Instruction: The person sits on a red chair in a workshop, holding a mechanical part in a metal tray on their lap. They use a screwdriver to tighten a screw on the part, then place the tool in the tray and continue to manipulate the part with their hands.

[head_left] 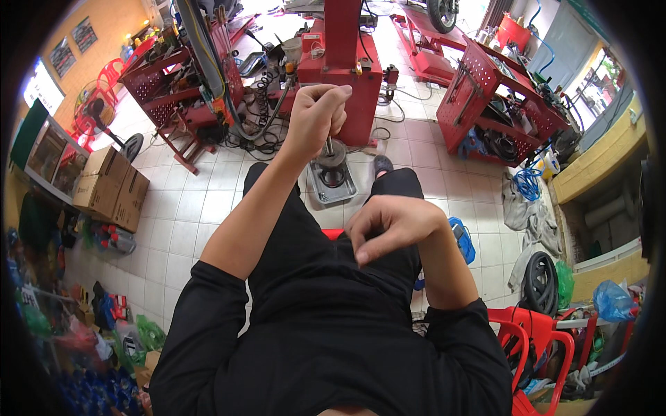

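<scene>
My left hand (319, 118) is closed in a fist, held out in front of me over the tray. A short metal shaft (329, 146) shows beneath the fist; its handle is hidden inside my fingers. The shaft meets a round, dark grey metal part (331, 159), which stands in a shallow metal tray (340, 197) on the floor between my feet. Above my right thigh hangs my right hand (394, 225), its fingers loosely bent and the thumb apart from them, with nothing visible in it.
A red machine stand (347, 76) rises just beyond the tray. Red tool carts (479, 93) stand to both sides, with cables and hoses on the tiled floor. Cardboard boxes (104, 184) are stacked at left. A red plastic chair (527, 333) and a tyre (540, 283) are at lower right.
</scene>
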### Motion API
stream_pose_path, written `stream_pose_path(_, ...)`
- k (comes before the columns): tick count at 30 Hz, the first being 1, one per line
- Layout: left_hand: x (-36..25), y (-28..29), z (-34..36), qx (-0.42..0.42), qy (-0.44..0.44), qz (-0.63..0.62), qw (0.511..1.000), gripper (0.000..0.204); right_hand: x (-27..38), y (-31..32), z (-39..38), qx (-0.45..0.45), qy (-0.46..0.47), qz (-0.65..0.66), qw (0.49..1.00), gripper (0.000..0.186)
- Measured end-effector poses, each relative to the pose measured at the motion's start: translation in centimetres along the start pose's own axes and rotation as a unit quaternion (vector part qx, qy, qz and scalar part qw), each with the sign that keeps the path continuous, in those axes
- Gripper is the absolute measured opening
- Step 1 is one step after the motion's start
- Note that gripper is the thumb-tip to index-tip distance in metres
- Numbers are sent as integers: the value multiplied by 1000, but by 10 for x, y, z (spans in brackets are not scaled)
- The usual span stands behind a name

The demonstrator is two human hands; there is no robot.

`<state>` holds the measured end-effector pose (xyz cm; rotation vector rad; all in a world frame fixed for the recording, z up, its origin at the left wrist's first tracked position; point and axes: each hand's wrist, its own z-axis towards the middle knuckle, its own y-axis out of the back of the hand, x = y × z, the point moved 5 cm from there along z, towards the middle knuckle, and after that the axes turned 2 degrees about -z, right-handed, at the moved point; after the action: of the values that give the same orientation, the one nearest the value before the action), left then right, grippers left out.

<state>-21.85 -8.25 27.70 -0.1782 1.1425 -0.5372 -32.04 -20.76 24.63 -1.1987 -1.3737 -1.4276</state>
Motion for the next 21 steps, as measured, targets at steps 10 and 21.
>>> stream_pose_path(10, 1, -13, -3, 40, 47, -18, 998, 33, -27, 60, -8, -512, -31, -228, 828, 55)
stream_pose_path(21, 6, -18, -5, 71, 75, -23, 994, 36, -55, 64, 5, -441, -48, -158, 882, 66)
